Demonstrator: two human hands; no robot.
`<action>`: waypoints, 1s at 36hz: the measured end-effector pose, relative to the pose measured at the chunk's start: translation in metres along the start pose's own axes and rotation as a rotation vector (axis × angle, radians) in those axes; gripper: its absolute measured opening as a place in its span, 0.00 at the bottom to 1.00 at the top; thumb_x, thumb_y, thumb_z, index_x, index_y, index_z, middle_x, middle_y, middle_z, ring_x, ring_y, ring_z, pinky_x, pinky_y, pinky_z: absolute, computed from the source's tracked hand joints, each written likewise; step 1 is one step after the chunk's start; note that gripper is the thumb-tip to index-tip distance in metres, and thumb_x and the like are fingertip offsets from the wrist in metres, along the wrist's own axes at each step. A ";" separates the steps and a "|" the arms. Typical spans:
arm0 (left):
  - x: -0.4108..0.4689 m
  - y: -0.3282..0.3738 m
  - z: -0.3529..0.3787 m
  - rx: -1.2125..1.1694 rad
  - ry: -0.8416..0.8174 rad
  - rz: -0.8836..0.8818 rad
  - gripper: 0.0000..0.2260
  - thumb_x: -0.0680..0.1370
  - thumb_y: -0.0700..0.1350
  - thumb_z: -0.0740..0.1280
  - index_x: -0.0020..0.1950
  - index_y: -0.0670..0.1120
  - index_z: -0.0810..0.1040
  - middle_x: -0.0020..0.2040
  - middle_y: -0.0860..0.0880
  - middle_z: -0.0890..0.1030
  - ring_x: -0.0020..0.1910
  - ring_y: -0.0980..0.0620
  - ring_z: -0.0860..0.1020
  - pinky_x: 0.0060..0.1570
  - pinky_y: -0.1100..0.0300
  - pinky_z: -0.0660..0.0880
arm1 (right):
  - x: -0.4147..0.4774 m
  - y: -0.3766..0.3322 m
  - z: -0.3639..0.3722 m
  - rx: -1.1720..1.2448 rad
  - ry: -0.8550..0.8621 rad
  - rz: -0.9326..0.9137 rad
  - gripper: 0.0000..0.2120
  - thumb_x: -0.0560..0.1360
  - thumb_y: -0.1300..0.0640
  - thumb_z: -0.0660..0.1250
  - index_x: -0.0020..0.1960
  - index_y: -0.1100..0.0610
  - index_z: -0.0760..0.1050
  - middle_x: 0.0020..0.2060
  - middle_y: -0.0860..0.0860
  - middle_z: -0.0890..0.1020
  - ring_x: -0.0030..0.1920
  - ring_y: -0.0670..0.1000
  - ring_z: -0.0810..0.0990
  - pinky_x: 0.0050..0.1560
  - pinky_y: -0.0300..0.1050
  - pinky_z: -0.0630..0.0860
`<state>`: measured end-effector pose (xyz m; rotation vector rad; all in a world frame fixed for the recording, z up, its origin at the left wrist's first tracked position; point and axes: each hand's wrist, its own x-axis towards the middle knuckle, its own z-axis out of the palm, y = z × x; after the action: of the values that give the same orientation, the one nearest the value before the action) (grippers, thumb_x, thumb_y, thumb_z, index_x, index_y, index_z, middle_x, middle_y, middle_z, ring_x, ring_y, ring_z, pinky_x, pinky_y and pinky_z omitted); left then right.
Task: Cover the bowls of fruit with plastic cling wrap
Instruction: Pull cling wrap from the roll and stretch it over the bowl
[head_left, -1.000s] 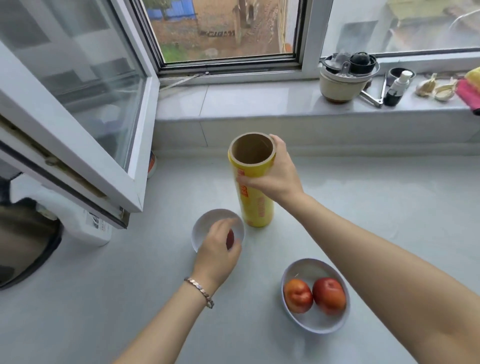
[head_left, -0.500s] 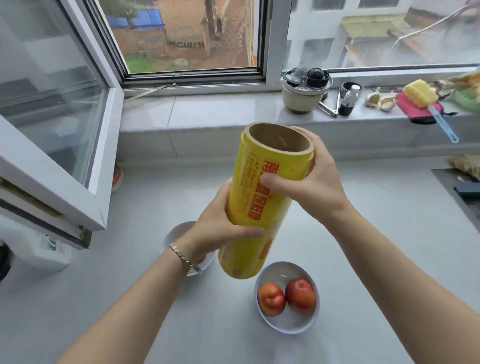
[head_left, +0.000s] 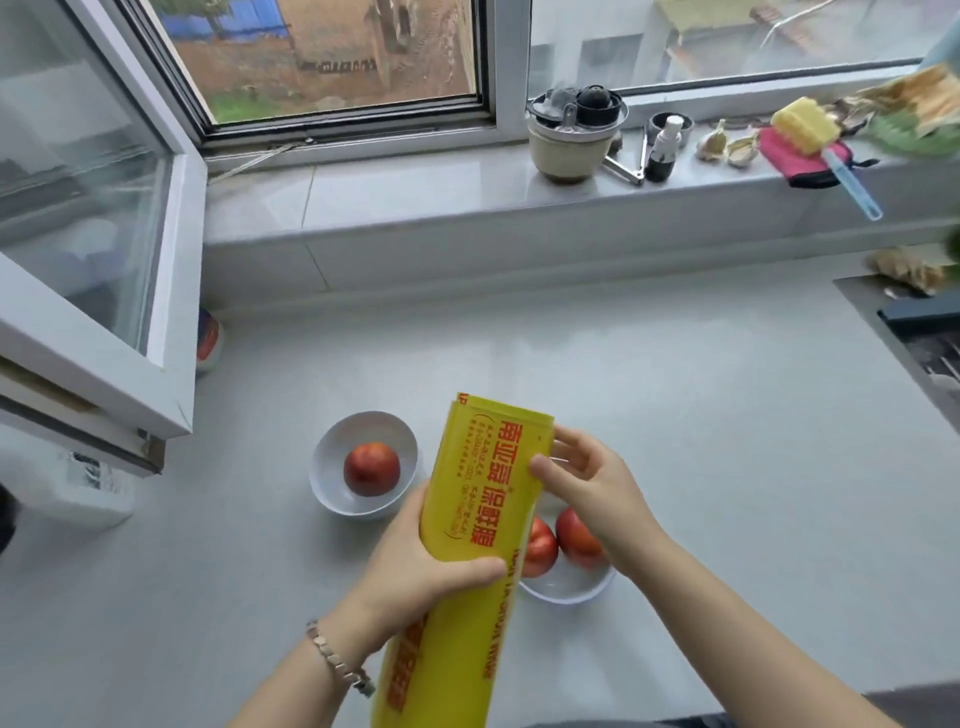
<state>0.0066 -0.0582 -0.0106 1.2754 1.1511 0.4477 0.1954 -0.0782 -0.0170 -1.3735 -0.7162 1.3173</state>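
A yellow roll of cling wrap (head_left: 470, 525) with red print is held lengthwise over the counter, pointing away from me. My left hand (head_left: 421, 571) grips its middle from below. My right hand (head_left: 582, 478) touches its right edge near the far end with thumb and fingertips. A white bowl (head_left: 332, 457) left of the roll holds one red fruit (head_left: 371, 467). A second white bowl (head_left: 571, 587) with two red fruits (head_left: 576, 535) lies under the roll and my right wrist, partly hidden.
An open window sash (head_left: 104, 291) juts over the counter at left. The sill carries a pot with a lid (head_left: 571, 135), a small bottle (head_left: 662, 150), garlic (head_left: 727, 145) and a sponge brush (head_left: 810, 135). A sink edge (head_left: 914, 332) is at right.
The roll went from standing on the counter to being lifted and laid lengthwise in both hands. My left hand left the small bowl and took the roll. My right hand slid to its edge.
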 end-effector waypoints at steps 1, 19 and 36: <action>-0.002 -0.002 -0.001 -0.003 -0.004 -0.010 0.37 0.51 0.50 0.79 0.59 0.53 0.72 0.50 0.54 0.84 0.48 0.56 0.82 0.42 0.65 0.78 | -0.003 0.005 0.001 0.022 0.013 -0.001 0.14 0.71 0.65 0.68 0.56 0.59 0.75 0.49 0.53 0.83 0.46 0.45 0.83 0.45 0.36 0.78; -0.012 -0.011 -0.005 -0.002 -0.126 -0.127 0.39 0.55 0.55 0.78 0.64 0.54 0.69 0.56 0.50 0.81 0.53 0.50 0.81 0.52 0.49 0.79 | -0.010 0.018 -0.007 -0.114 0.011 -0.072 0.08 0.75 0.64 0.64 0.38 0.58 0.77 0.32 0.49 0.80 0.32 0.39 0.77 0.37 0.31 0.74; -0.020 -0.019 0.005 -0.055 -0.048 -0.133 0.37 0.53 0.55 0.78 0.61 0.53 0.71 0.52 0.50 0.83 0.50 0.48 0.82 0.48 0.48 0.80 | -0.008 0.031 -0.002 -0.188 0.030 -0.015 0.09 0.78 0.62 0.57 0.39 0.56 0.64 0.32 0.53 0.76 0.35 0.53 0.75 0.41 0.53 0.73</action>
<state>-0.0032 -0.0830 -0.0202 1.1483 1.1680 0.3462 0.1883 -0.0943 -0.0439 -1.5315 -0.8456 1.2397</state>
